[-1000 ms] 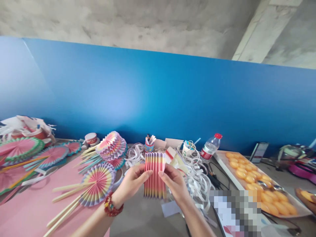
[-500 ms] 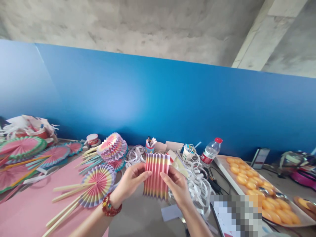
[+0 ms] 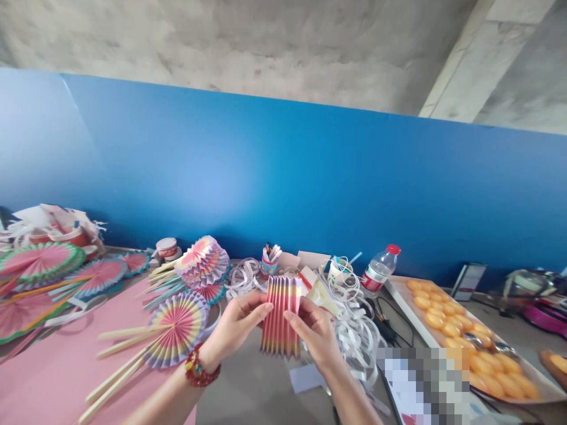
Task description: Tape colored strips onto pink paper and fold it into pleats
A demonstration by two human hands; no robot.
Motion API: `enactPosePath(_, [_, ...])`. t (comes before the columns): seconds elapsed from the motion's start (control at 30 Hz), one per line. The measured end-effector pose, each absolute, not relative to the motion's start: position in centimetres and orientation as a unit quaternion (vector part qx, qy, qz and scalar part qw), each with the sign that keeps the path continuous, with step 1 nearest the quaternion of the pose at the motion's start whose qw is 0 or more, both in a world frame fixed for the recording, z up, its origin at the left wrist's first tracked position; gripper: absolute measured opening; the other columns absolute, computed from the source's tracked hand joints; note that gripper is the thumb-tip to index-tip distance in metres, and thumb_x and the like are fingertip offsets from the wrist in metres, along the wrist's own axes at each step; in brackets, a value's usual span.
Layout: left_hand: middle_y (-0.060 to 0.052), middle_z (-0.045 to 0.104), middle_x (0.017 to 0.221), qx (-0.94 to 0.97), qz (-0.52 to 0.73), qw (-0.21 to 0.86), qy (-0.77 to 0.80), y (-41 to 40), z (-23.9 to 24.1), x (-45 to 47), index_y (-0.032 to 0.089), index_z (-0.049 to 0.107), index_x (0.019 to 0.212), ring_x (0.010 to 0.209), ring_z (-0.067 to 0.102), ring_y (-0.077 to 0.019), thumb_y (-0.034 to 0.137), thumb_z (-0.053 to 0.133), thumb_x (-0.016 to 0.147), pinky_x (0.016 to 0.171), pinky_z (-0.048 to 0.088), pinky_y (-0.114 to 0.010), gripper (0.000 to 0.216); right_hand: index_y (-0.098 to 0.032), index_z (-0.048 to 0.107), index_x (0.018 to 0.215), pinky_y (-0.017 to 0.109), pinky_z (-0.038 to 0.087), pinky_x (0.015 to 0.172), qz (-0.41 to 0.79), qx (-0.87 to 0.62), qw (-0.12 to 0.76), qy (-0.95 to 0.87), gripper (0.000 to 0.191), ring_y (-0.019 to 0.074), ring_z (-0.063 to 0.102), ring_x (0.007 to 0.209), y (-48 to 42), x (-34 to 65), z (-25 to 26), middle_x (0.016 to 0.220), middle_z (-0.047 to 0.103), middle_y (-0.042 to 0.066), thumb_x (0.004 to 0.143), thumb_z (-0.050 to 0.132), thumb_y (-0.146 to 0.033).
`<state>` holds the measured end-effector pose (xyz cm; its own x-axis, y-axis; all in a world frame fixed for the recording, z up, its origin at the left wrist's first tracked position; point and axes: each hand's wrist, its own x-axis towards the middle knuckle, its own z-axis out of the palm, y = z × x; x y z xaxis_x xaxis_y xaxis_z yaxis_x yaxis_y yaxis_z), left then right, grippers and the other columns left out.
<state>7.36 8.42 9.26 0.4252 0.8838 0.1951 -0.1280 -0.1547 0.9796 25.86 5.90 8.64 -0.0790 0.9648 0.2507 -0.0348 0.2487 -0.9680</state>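
Observation:
A pleated sheet of paper (image 3: 280, 321), striped pink, yellow and lilac, is held upright between both hands above the grey table. My left hand (image 3: 243, 321), with a red bead bracelet (image 3: 200, 367) at the wrist, pinches its left edge between thumb and fingers. On the opposite edge my right hand (image 3: 315, 330) pinches it, thumb in front and fingers behind. Left of my hands lies a round paper fan (image 3: 179, 330) with pale wooden sticks. Beyond it sits a stack of similar folded fans (image 3: 204, 262).
Pink sheet (image 3: 57, 378) covers the left of the table. Tangled white strips (image 3: 361, 336), a bottle (image 3: 381, 268) and a pen cup (image 3: 269, 265) stand behind my hands. A tray (image 3: 425, 330) of orange rounded pieces lies right. A blue partition (image 3: 283, 177) closes off the back.
My hands have drawn slightly closer together, so the pleated paper is narrower, its folds tighter. The camera view has shifted a little.

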Motion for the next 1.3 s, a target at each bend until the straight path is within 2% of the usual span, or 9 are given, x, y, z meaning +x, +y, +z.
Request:
enactPosePath(0.3, [-0.002,0.061,0.074,0.611,0.456,0.55,0.34,8.02,9.49,7.79,0.012,0.07,0.089,0.065,0.052,-0.0111,0.048,0.064,0.085,0.058,0.044,-0.019,0.036,-0.018,0.067,0.088,0.026,0.049,0.062,0.377,-0.443,0.535,-0.613,0.028,0.0183,0.06,0.068,5.67,25.75,8.3,0.073,0.064,0.003,0.083,0.066,-0.046])
enactPosePath(0.43, [-0.004,0.063,0.079,0.631,0.446,0.538,0.336,8.05,9.32,7.75,0.012,0.069,0.089,0.067,0.054,-0.012,0.048,0.061,0.087,0.06,0.043,-0.019,0.037,-0.019,0.059,0.076,0.025,0.046,0.058,0.339,-0.455,0.534,-0.627,0.025,0.0161,0.056,0.063,5.47,25.61,8.5,0.067,0.06,0.001,0.083,0.065,-0.042])
enactPosePath(0.7, [-0.006,0.064,0.08,0.662,0.441,0.498,0.346,8.11,8.84,7.85,0.012,0.07,0.09,0.069,0.056,-0.0141,0.045,0.058,0.089,0.06,0.042,-0.02,0.036,-0.02,0.052,0.073,0.026,0.047,0.061,0.319,-0.457,0.53,-0.639,0.024,0.0157,0.055,0.064,5.29,25.54,8.31,0.066,0.054,0.0,0.086,0.062,-0.038])
enactPosePath(1.1, [-0.006,0.067,0.082,0.684,0.435,0.457,0.366,7.89,9.13,7.94,0.013,0.069,0.086,0.069,0.056,-0.0153,0.045,0.057,0.089,0.059,0.041,-0.02,0.035,-0.02,0.064,0.08,0.027,0.048,0.06,0.318,-0.464,0.54,-0.626,0.025,0.0167,0.054,0.062,5.35,25.43,8.42,0.065,0.058,0.001,0.082,0.064,-0.045])
enactPosePath(1.3, [-0.006,0.065,0.08,0.686,0.433,0.453,0.37,7.82,9.13,7.96,0.012,0.07,0.086,0.067,0.054,-0.0145,0.045,0.057,0.089,0.057,0.04,-0.02,0.035,-0.02,0.063,0.075,0.027,0.047,0.06,0.324,-0.464,0.543,-0.62,0.025,0.017,0.055,0.062,5.41,25.46,8.16,0.064,0.057,0.001,0.081,0.065,-0.045])
